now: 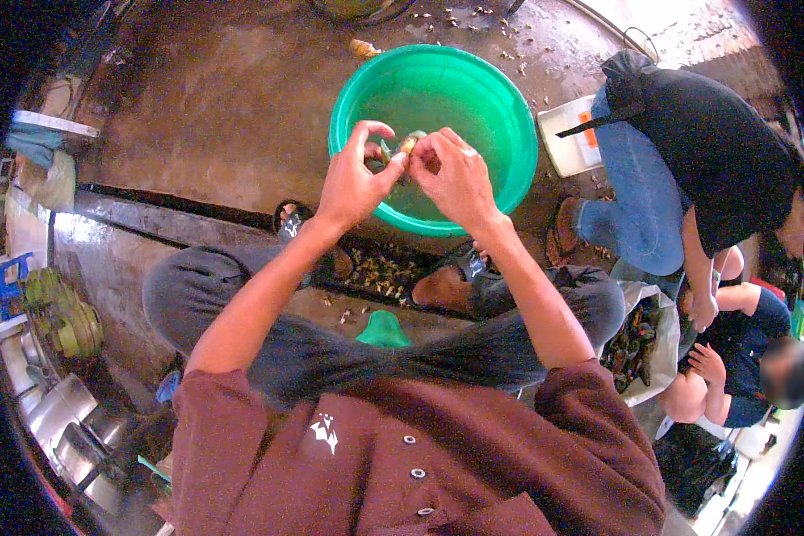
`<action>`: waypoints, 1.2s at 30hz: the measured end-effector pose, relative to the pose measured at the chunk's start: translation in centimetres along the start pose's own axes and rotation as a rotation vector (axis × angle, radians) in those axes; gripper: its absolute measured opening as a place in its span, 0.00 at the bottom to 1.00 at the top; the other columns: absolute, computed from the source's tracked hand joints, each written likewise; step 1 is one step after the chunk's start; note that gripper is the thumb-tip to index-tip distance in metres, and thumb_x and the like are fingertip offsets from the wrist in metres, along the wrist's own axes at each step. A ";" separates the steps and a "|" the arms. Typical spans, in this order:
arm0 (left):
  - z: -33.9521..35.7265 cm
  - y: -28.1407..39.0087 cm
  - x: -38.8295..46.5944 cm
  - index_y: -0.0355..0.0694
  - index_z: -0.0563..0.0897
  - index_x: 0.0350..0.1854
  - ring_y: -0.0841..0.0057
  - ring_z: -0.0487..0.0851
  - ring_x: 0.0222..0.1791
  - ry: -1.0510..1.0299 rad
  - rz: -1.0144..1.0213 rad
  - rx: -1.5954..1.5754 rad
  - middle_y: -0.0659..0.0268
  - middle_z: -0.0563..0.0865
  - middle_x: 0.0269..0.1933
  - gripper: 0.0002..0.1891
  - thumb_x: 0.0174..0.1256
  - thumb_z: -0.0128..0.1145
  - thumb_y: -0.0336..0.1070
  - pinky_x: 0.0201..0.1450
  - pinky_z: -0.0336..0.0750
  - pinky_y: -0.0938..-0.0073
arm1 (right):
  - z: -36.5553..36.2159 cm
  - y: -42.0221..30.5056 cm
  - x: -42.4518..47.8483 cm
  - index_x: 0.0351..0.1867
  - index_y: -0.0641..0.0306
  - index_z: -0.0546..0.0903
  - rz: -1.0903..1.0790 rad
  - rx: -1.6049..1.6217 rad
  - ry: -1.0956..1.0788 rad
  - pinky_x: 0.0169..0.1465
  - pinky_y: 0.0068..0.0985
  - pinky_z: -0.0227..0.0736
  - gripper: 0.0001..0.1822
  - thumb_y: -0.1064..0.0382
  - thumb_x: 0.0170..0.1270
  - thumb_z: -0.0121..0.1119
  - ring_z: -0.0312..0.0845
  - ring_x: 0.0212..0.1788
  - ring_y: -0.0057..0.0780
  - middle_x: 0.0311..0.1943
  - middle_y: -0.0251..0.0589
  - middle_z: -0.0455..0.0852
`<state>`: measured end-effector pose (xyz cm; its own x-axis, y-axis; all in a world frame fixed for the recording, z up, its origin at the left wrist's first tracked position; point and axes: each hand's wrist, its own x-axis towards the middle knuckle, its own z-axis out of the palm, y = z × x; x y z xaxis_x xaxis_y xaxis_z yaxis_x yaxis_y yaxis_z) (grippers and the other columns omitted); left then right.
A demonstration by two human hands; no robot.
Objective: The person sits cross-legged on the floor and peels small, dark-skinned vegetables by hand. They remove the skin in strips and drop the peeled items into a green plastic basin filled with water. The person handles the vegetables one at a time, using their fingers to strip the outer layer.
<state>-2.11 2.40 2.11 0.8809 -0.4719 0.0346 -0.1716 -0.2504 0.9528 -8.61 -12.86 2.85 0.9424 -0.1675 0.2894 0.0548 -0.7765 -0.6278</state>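
Note:
A round green plastic basin [442,74] stands on the wet floor before me, with what looks like shallow, cloudy water in it. Over its near left part, my left hand [362,171] holds a small yellowish and greenish item [407,145] between thumb and fingers; its exact kind is unclear. My right hand [452,174] is at the item's right side, thumb and fingertips pinched together against it. Whether the right fingers grip a piece of it is hidden by the hand. Something greyish shows behind the fingertips.
To the right, a person in a black top [717,147] bends beside a white tray [563,137]. Another person sits beyond a white sack [666,335] of dark items. Small pale scraps [382,271] litter the floor by my feet. Metal pots [74,429] lie at left.

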 end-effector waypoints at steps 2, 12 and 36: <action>-0.3 0.5 0.1 0.38 0.77 0.42 0.79 0.81 0.25 -0.099 -0.087 -0.085 0.64 0.82 0.30 0.15 0.62 0.63 0.43 0.25 0.73 0.76 | -0.2 -0.1 0.3 0.30 0.61 0.76 0.023 0.094 -0.003 0.34 0.39 0.75 0.11 0.57 0.58 0.63 0.80 0.30 0.45 0.29 0.44 0.80; -1.0 1.9 0.1 0.42 0.75 0.40 0.84 0.79 0.24 -0.249 -0.321 -0.374 0.70 0.81 0.31 0.20 0.62 0.64 0.53 0.21 0.70 0.84 | 0.2 -0.7 0.0 0.36 0.65 0.80 -0.032 0.202 0.045 0.38 0.35 0.78 0.09 0.65 0.54 0.65 0.83 0.34 0.44 0.33 0.46 0.83; -2.0 -0.9 1.1 0.41 0.80 0.44 0.80 0.82 0.35 -0.169 -0.373 -0.655 0.69 0.84 0.38 0.17 0.73 0.49 0.51 0.34 0.77 0.77 | -0.7 -1.3 0.4 0.31 0.69 0.80 0.292 1.280 -0.201 0.47 0.26 0.78 0.09 0.64 0.63 0.54 0.83 0.42 0.26 0.34 0.38 0.84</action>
<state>-0.11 3.78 1.87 0.7409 -0.5905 -0.3199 0.4656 0.1083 0.8784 -8.59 -12.32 4.32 0.9986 -0.0510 -0.0133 0.0087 0.4075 -0.9132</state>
